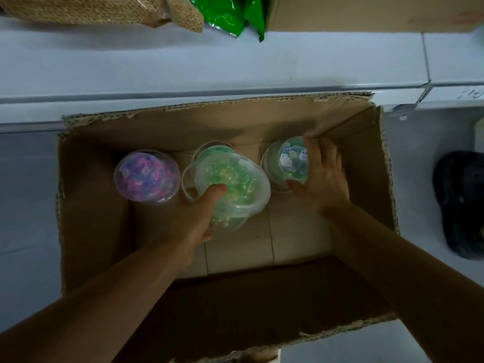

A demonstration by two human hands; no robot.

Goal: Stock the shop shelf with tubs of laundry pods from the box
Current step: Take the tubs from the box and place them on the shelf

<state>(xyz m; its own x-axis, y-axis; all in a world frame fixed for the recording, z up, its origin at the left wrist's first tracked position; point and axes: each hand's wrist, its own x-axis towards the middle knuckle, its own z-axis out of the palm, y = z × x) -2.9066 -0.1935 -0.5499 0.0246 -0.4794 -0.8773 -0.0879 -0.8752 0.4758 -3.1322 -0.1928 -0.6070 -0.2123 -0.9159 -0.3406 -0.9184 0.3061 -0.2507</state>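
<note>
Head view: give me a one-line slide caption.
Left hand grips a green-pod tub in the cardboard box; right hand reaches a second tub; a purple-pod tub waits.

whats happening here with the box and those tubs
A person is reaching into an open cardboard box that holds tubs of laundry pods. The left hand holds a tilted tub of green pods in the middle. The right hand is spread over another green tub at the right, not clearly gripping it. A tub of pink and purple pods stands untouched at the left.
</note>
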